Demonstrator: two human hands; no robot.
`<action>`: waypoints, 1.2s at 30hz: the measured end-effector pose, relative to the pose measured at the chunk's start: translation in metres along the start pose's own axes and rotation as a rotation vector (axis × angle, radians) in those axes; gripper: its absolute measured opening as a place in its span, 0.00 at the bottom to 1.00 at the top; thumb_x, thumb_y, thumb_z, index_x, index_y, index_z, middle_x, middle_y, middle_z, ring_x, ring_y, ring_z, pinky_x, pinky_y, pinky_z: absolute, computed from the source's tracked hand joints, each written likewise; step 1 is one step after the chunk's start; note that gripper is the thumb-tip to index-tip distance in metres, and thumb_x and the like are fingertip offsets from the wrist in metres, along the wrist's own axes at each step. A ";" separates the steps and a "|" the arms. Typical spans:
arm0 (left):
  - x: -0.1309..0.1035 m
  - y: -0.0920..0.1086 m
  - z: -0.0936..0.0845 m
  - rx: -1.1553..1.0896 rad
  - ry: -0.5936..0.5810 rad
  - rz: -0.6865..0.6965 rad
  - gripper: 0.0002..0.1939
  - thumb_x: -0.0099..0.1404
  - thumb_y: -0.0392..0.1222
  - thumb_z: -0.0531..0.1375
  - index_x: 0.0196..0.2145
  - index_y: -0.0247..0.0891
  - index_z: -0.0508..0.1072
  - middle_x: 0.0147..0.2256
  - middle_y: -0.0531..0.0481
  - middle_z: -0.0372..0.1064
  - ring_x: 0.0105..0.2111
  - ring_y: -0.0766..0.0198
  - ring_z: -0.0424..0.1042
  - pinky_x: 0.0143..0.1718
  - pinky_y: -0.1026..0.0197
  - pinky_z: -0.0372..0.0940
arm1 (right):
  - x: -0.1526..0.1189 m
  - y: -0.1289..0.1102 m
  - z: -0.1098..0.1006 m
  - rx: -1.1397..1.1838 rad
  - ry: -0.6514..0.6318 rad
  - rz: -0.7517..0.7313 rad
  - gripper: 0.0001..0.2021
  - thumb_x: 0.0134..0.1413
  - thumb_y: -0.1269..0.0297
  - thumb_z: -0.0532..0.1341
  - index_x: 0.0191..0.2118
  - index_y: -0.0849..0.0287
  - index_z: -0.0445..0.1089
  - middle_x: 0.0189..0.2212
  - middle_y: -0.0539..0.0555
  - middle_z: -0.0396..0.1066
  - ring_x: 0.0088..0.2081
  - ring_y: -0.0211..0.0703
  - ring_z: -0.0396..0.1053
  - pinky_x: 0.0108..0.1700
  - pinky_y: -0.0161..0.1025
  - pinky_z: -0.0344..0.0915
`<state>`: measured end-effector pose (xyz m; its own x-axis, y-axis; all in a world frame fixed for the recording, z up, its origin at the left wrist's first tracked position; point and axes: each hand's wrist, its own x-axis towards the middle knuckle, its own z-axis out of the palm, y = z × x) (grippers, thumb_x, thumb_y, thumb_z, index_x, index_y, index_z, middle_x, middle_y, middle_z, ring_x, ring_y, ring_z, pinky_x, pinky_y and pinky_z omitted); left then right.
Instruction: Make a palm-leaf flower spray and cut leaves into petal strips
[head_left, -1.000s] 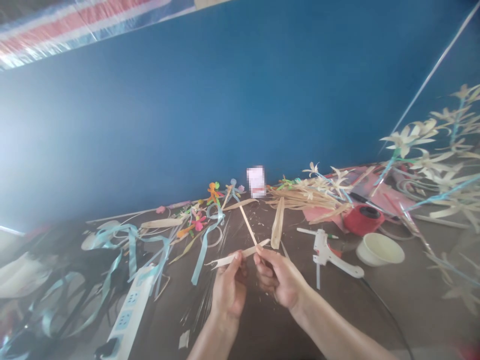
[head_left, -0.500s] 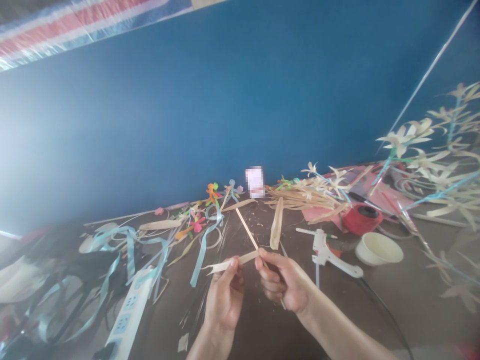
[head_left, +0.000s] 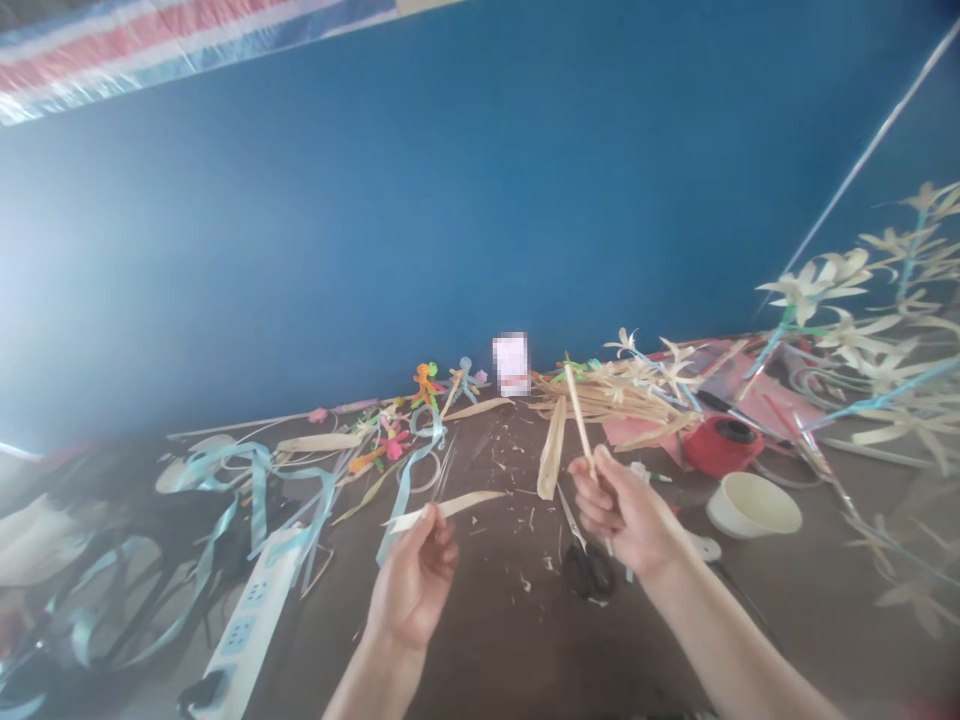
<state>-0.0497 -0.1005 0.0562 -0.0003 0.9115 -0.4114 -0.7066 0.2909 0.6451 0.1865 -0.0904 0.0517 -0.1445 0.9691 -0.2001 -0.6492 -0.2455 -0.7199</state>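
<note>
My left hand (head_left: 421,560) is closed in a pinch on a pale strip of dried husk (head_left: 469,500), whose tapered end points right. Farther right, my right hand (head_left: 619,500) is wrapped round a thin light wooden stick (head_left: 577,415) that tilts up and away from me. The stick and the strip are apart. Black-handled scissors (head_left: 587,568) lie on the table just below and left of my right hand. Behind the right hand and wrist, a white glue gun (head_left: 703,547) is mostly hidden. Another husk piece (head_left: 553,450) lies between and beyond my hands.
A white bowl (head_left: 754,505) and a red roll (head_left: 721,443) stand at the right, near pale husk flowers (head_left: 810,285). At the left are a power strip (head_left: 251,610) and light blue ribbon (head_left: 259,490). Small colourful figures (head_left: 426,383) line the back by the blue wall (head_left: 450,200).
My hands have moved apart, the left leftward with the strip, the right rightward and up with the stick. The stick has come away from the strip, and the scissors are now uncovered.
</note>
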 end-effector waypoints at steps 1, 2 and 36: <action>0.001 -0.001 0.002 -0.002 -0.009 -0.034 0.05 0.50 0.35 0.62 0.23 0.34 0.67 0.21 0.56 0.58 0.20 0.75 0.59 0.15 0.72 0.54 | 0.001 0.001 0.003 -0.035 -0.014 -0.022 0.12 0.49 0.55 0.56 0.29 0.60 0.65 0.14 0.40 0.42 0.14 0.27 0.36 0.15 0.29 0.36; 0.002 -0.003 0.004 -0.008 -0.018 -0.074 0.05 0.49 0.35 0.62 0.23 0.34 0.67 0.20 0.56 0.58 0.20 0.75 0.59 0.15 0.72 0.53 | 0.002 0.003 0.007 -0.070 -0.035 -0.036 0.11 0.48 0.56 0.57 0.31 0.60 0.65 0.14 0.40 0.43 0.14 0.26 0.37 0.15 0.29 0.36; 0.054 -0.016 -0.015 0.191 -0.023 -0.008 0.11 0.50 0.38 0.62 0.33 0.33 0.70 0.27 0.50 0.70 0.28 0.66 0.72 0.23 0.69 0.65 | 0.060 0.032 -0.026 -1.516 0.159 -0.284 0.16 0.47 0.66 0.53 0.44 0.63 0.63 0.30 0.56 0.67 0.33 0.45 0.65 0.35 0.38 0.57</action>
<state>-0.0493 -0.0605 0.0141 0.0230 0.9147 -0.4035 -0.5594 0.3463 0.7531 0.1764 -0.0405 -0.0005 -0.0097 0.9982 0.0596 0.7116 0.0488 -0.7008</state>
